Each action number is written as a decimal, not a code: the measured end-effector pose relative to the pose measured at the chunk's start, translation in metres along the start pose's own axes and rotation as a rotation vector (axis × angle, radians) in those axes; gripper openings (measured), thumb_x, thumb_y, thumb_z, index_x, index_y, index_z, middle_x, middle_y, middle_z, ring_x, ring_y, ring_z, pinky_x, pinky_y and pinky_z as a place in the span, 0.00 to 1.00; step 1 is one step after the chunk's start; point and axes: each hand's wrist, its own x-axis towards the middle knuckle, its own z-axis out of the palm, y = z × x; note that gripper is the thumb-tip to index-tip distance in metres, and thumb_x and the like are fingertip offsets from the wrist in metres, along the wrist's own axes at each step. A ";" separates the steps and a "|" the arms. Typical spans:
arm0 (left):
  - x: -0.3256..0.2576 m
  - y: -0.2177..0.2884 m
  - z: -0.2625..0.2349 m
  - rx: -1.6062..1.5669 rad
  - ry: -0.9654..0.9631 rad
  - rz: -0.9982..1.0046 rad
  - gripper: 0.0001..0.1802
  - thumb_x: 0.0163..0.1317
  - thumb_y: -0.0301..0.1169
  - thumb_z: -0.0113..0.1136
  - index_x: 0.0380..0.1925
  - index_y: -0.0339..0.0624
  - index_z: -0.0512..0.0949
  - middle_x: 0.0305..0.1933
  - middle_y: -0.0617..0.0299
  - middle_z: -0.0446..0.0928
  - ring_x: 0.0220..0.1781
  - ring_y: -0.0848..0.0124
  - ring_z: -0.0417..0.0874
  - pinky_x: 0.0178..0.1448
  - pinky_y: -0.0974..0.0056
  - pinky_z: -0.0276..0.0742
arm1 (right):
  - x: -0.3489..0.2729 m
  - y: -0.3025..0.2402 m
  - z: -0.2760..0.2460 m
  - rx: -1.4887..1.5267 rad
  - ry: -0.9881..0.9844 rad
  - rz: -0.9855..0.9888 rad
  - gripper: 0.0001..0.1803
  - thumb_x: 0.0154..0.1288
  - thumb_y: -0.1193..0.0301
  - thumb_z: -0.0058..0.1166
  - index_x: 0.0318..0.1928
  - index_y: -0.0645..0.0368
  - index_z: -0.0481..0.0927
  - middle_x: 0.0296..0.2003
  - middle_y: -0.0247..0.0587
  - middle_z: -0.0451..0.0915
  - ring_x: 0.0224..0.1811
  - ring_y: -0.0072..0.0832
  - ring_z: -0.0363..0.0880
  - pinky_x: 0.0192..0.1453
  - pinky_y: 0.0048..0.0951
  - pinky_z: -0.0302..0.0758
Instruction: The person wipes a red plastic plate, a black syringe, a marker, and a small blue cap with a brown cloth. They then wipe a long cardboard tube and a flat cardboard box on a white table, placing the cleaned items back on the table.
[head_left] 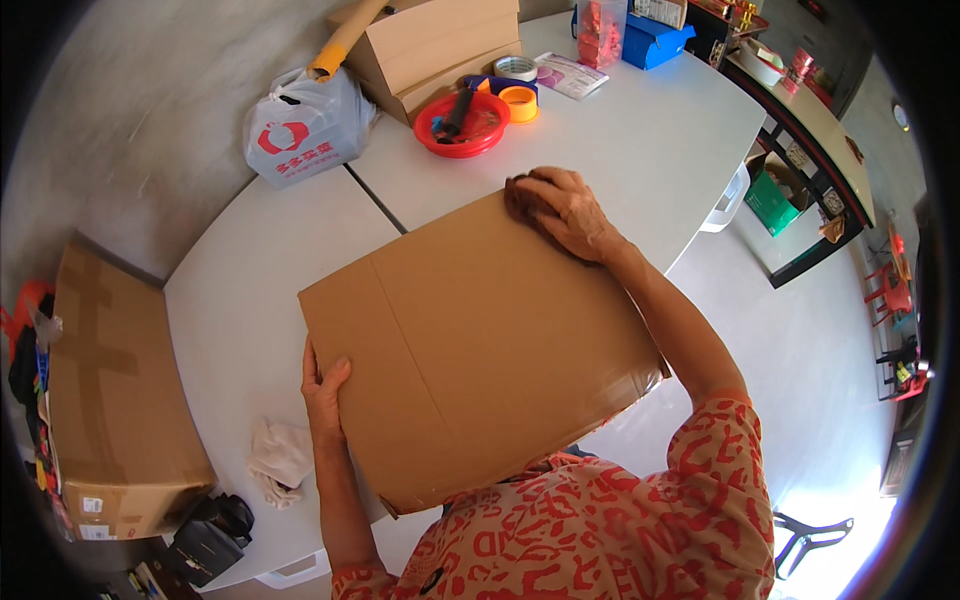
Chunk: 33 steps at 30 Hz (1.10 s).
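Note:
A large brown cardboard box [490, 340] is in front of me, set at a slant, its near side close to my body. A crease runs across its broad face, and clear tape shines at its near right corner. My left hand [325, 392] grips the box's left edge, thumb on top and the other fingers along the side, partly hidden. At the far right corner, my right hand [572, 212] is closed over a dark brown cloth [522, 200] and presses it against the box.
Beyond the box, the white table [640, 130] bears a red basin [462, 146], tape rolls [519, 103], an open carton [440, 45] and a white plastic bag [312, 125]. At left are a big carton [125, 370], a pale cloth [280, 460] and a black box [205, 548].

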 end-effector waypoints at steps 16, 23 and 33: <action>0.002 0.002 -0.001 0.031 0.002 -0.029 0.41 0.55 0.23 0.62 0.69 0.37 0.57 0.64 0.52 0.69 0.61 0.63 0.74 0.62 0.60 0.74 | -0.043 -0.110 0.002 0.114 -0.336 -0.413 0.21 0.59 0.63 0.61 0.54 0.48 0.75 0.62 0.38 0.67 0.69 0.40 0.61 0.60 0.45 0.65; 0.000 0.003 0.001 0.028 0.022 -0.031 0.41 0.54 0.22 0.62 0.69 0.36 0.57 0.64 0.52 0.69 0.62 0.63 0.73 0.62 0.60 0.74 | 0.002 -0.088 0.036 -0.005 -0.116 -0.293 0.22 0.60 0.63 0.60 0.55 0.46 0.74 0.59 0.37 0.70 0.65 0.40 0.66 0.58 0.44 0.67; 0.003 -0.004 -0.002 0.022 0.027 -0.010 0.39 0.56 0.25 0.62 0.67 0.33 0.57 0.62 0.51 0.69 0.60 0.61 0.74 0.60 0.59 0.75 | -0.009 0.005 0.004 0.104 0.129 0.361 0.19 0.65 0.63 0.51 0.54 0.56 0.75 0.47 0.50 0.77 0.54 0.51 0.73 0.56 0.43 0.71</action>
